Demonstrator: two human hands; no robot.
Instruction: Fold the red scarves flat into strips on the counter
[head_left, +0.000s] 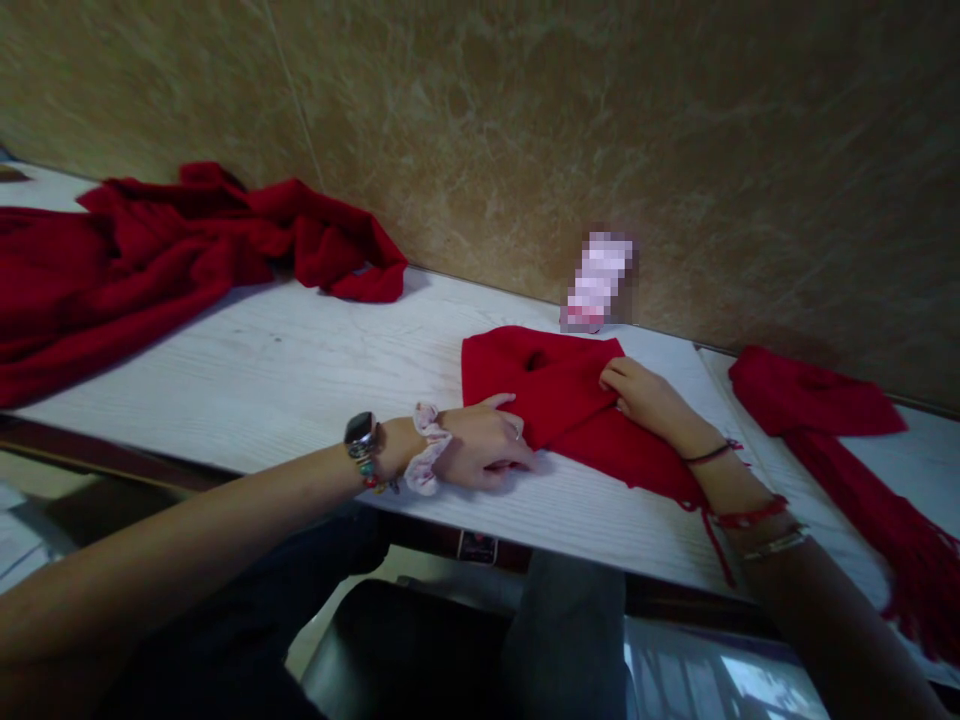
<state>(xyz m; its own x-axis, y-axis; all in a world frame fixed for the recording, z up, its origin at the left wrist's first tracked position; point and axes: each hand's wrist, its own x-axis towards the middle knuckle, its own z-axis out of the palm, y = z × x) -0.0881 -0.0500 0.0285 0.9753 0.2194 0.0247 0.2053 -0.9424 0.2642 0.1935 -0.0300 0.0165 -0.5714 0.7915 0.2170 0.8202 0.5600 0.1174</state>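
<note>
A folded red scarf (551, 385) lies on the white table, its fringe trailing toward the near edge at the right. My left hand (484, 447) rests palm down at the scarf's lower left corner, fingers apart, partly on the cloth and partly on the tabletop. My right hand (646, 398) is on the scarf's right side, its fingers curled and closed on the edge of a fold. A small dark gap shows between layers near the scarf's top.
A large heap of red cloth (172, 240) covers the table's left end. Another folded red scarf (817, 395) with fringe lies at the right. A phone-like upright object (600, 280), blurred, leans against the marbled wall (465, 130). The white table (300, 370) has a dark front edge.
</note>
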